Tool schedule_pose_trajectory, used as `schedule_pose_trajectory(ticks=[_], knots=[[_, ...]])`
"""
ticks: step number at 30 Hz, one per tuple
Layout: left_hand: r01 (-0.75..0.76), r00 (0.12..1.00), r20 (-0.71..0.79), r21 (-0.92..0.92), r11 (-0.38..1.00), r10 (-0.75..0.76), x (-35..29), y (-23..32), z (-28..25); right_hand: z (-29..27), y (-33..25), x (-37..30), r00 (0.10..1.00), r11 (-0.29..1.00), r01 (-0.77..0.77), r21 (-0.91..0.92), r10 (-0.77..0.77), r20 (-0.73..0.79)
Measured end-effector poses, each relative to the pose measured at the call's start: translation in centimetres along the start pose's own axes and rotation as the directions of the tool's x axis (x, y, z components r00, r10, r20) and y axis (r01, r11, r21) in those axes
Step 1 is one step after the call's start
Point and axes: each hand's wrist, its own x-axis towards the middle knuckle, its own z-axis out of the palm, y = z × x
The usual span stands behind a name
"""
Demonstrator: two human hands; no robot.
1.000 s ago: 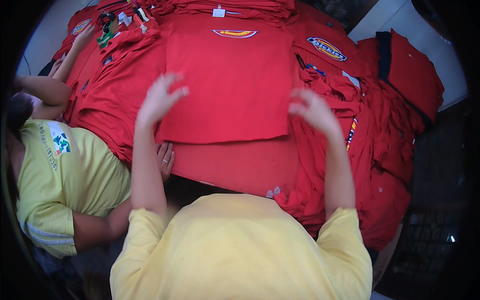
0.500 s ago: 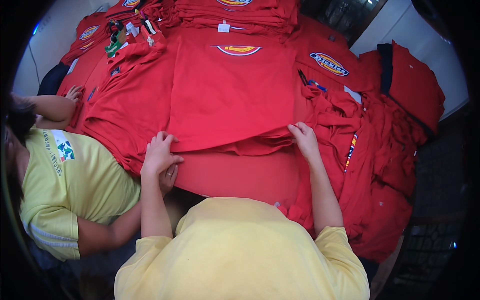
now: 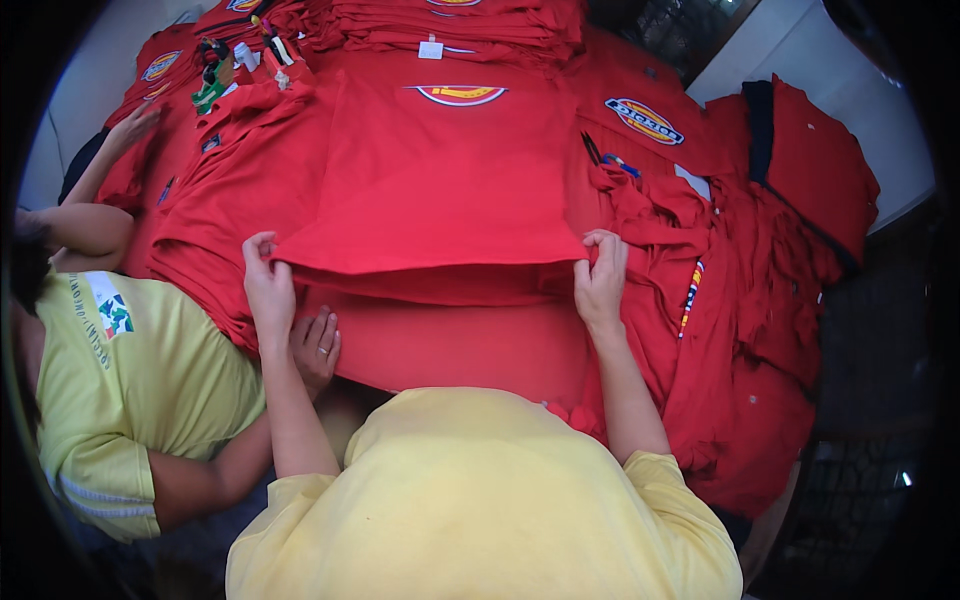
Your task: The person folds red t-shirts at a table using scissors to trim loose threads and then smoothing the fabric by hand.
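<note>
Both hands are apart and clamped on cloth: the left hand [image 3: 268, 295] pinches one front corner of the red shirt [image 3: 445, 190], the right hand [image 3: 602, 285] the other. The shirt lies flat in the middle of the table [image 3: 450, 345], its hem stretched between the two grips, a lower layer showing beneath, the inside too shadowed to read. Up top, a fold cuts the oval emblem [image 3: 460, 95], so only its lower part shows! Behind, the stack of red shirts [image 3: 500, 40] runs off the upper edge. Over left, a co-worker's ringed hand [image 3: 318, 345] sits partly behind the person's left wrist, and the dark rim crops the co-worker's head. Small tools [image 3: 240, 65] huddle up there, too jumbled to tell apart; on the right, crumpled red cloth [image 3: 740, 330] overlaps so much that single pieces are lost.
</note>
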Motion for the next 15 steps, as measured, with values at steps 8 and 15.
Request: schedule_pose_trajectory(ticks=[8,15], knots=[[-0.17,0.985,0.035,0.237,0.956,0.166,0.3,1.0,-1.8,-0.7,4.3,-1.5,0.991,0.999,-0.035,-0.01,0.033,-0.129],[0.116,0.978,0.15,0.185,0.976,-0.145,-0.5,-1.0,-2.2,-2.2,5.1,-5.1,0.958,0.954,-0.286,0.092,0.283,0.045]])
